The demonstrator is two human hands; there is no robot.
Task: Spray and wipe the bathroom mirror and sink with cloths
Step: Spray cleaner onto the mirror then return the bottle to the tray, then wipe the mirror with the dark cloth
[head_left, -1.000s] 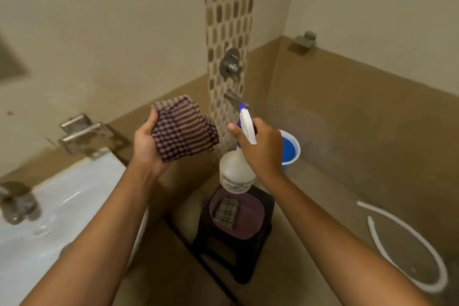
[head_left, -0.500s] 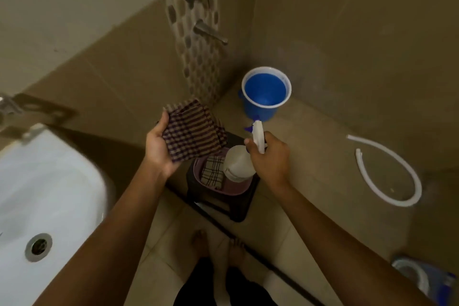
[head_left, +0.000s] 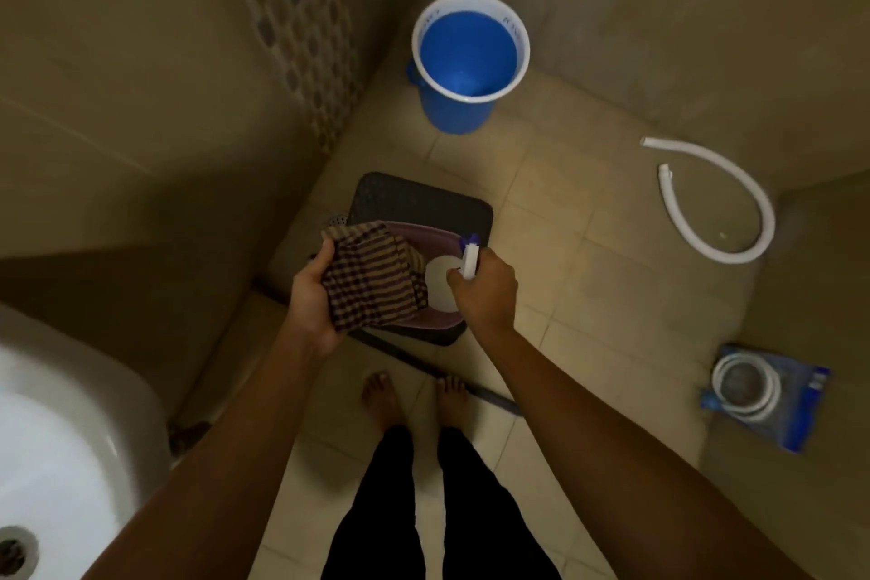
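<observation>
While the left hand [head_left: 313,297] grips the checked cloth [head_left: 372,280] and the right hand [head_left: 485,292] clasps the spray bottle [head_left: 442,283] over the basin [head_left: 435,320] at mid-frame, supplies seem gathered; next comes carrying both to the sink [head_left: 70,438], lower left.

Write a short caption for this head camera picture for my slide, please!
Left hand holds a checked cloth, right hand a spray bottle, above a purple basin on a black stool.

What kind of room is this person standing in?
Most likely a bathroom, by its shower corner. A white sink sits at lower left, a blue bucket stands on the tiled floor, and a floor drain shows near the dark stool.
</observation>
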